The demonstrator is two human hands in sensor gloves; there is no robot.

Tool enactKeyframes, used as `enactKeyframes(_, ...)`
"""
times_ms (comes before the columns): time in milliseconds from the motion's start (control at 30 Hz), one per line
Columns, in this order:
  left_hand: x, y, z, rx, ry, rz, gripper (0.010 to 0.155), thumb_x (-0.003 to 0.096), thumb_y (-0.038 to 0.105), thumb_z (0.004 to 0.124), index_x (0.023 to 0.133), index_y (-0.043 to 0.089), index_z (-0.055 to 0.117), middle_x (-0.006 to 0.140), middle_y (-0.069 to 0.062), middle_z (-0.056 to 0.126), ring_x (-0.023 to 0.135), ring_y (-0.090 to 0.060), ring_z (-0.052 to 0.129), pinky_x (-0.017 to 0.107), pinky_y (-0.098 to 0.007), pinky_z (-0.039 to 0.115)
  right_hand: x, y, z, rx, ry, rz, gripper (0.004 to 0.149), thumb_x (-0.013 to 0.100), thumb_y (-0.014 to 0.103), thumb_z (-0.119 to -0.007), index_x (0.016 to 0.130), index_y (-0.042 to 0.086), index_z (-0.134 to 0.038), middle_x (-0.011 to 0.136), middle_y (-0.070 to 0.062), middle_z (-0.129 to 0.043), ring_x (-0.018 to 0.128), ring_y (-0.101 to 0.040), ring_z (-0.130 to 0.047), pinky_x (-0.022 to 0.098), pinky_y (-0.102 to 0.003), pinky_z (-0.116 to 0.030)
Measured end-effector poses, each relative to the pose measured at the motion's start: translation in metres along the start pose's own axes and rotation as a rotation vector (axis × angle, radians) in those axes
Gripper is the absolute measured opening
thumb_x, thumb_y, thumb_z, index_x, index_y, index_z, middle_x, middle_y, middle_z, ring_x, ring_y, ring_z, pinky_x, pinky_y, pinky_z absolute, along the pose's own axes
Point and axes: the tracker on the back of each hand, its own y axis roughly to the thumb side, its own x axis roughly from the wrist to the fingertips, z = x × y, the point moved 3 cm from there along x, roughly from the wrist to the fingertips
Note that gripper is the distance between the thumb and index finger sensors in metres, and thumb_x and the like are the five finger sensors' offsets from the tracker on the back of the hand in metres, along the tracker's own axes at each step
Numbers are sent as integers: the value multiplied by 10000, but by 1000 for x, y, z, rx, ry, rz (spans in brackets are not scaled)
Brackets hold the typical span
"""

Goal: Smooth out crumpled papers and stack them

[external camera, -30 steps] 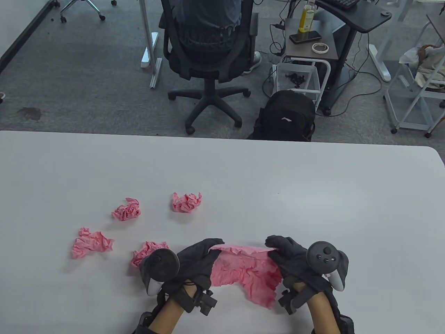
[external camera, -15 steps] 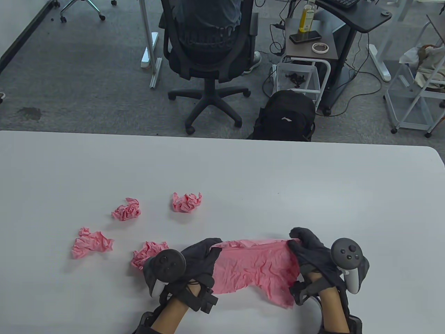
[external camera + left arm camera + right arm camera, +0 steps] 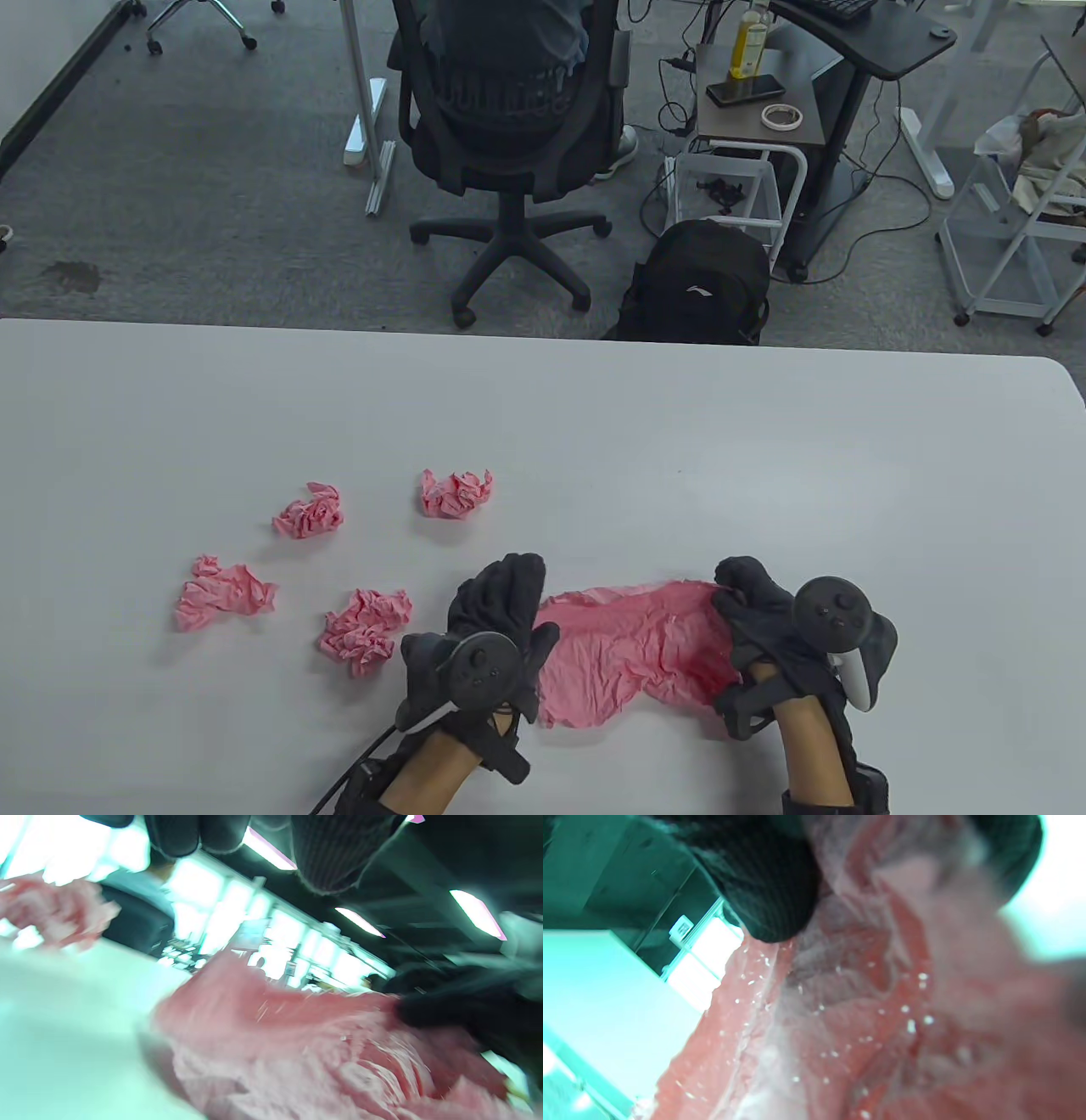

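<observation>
Pink paper is lying half-spread at the near edge of the white table.
Right hand is pinching its right edge; left hand is lying flat-fingered at its left edge. Four crumpled balls are sitting leftward, with bare tabletop stretching beyond and right.

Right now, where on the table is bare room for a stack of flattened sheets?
Bare: the table right of the right hand, and the far strip beyond the crumpled balls. Crowded: near left, four balls beside the left hand and the pink sheet.
</observation>
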Motion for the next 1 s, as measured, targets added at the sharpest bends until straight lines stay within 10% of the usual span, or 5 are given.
enactKeyframes(233, 2, 31, 28, 90, -237, 160, 684, 524, 364, 813, 1140, 298, 524, 1151, -78, 584, 1074, -407, 663, 740, -648, 554, -18, 46, 10, -152, -105, 233, 596, 494, 245, -901, 1029, 286, -641, 1125, -138, -532, 996, -520, -462, 659, -720, -391)
enactKeyframes(400, 9, 22, 52, 146, -433, 136, 519, 517, 304, 808, 1033, 261, 777, 1064, -59, 792, 1013, -369, 819, 732, -621, 598, -39, 100, -34, -342, 127, 446, 389, 470, 219, -907, 858, 208, -872, 876, -110, -899, 807, -422, -833, 598, -631, -631)
enactKeyframes(567, 10, 15, 55, 184, -477, 80, 561, 488, 425, 860, 1015, 242, 798, 1038, -72, 798, 960, -370, 842, 722, -611, 613, -41, 92, -85, -481, 471, 328, 376, 458, 250, -917, 828, 187, -895, 654, -93, -987, 632, -374, -940, 549, -610, -685)
enactKeyframes(733, 6, 7, 61, 189, -580, 14, 723, 460, 535, 870, 1090, 242, 670, 1079, -92, 653, 976, -365, 712, 744, -625, 541, -36, 71, -87, -600, 459, 77, 405, 437, 337, -927, 805, 177, -875, 592, -57, -910, 655, -356, -894, 548, -614, -667)
enactKeyframes(1000, -1, 6, 63, 195, -617, 37, 800, 442, 603, 838, 1117, 236, 614, 1214, -57, 387, 1146, -410, 453, 769, -672, 452, -23, 7, -45, -475, 492, -307, 709, 445, 271, -932, 1042, 261, -551, 1084, -121, -482, 963, -438, -488, 648, -663, -475)
